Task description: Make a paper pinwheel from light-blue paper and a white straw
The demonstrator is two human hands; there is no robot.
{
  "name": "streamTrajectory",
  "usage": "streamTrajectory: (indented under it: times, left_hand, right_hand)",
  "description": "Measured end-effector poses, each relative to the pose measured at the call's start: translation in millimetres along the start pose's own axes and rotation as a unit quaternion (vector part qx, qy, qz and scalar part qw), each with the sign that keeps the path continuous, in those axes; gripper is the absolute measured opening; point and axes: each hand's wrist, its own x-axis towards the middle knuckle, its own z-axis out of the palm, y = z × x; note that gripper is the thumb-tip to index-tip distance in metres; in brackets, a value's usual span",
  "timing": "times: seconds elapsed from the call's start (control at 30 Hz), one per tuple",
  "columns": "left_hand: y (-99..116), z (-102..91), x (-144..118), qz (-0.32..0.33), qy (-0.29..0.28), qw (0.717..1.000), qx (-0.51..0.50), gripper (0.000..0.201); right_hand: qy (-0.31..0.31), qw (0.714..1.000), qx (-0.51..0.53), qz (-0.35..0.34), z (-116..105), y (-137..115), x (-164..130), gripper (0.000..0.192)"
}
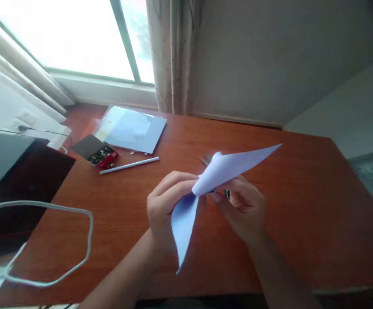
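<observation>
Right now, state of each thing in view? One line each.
Pale blue paper sheet: bent, held above the desk by both hands.
Left hand: pinching the paper.
Right hand: gripping the paper.
White stick: lying flat on the desk.
Red box: open, small parts inside.
Clear plastic sleeve of paper: lying flat.
White cable: looped, loose.

Reddish wooden table (302,206) is carrying a plastic sleeve of blue paper (135,128) at the far left, a small red box (102,155) just beside it, a white stick (129,165), possibly a pen, and a white cable (61,240) looping near left.
</observation>
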Motion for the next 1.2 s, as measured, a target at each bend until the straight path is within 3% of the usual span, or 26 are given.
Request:
streamTrajectory:
  times: [0.17,0.27,0.5,0.63,0.83,0.93,1.2]
  left_hand:
    - [1,0.0,0,-0.002,-0.002,1.000,0.009,0.019]
    - [3,1.6,-1,-0.018,0.006,1.000,0.024,0.018]
    - [6,12.4,-2,-0.116,0.044,0.992,-0.004,0.009]
    - [3,21.1,-8,-0.262,0.089,0.959,-0.068,0.010]
    - [-4,26.5,-12,-0.422,0.127,0.865,-0.240,0.023]
    - [-4,25.5,-9,-0.446,0.138,0.840,-0.276,0.025]
    - [2,26.0,-7,-0.451,0.145,0.834,-0.284,0.023]
  right_hand:
    - [0.002,1.000,-0.018,-0.009,0,1,-2,0.032]
    - [0.020,0.996,-0.059,-0.056,1,0,-3,0.038]
    - [0.034,0.959,-0.230,-0.162,4,-8,0,0.037]
    - [0.050,0.947,-0.274,-0.160,5,-9,0,0.034]
    - [0.018,0.928,-0.324,-0.185,4,-4,-1,0.038]
    - [-0.001,0.922,-0.334,-0.195,4,-3,-2,0.042]
    - [0.025,0.926,-0.331,-0.178,8,-3,-4,0.041]
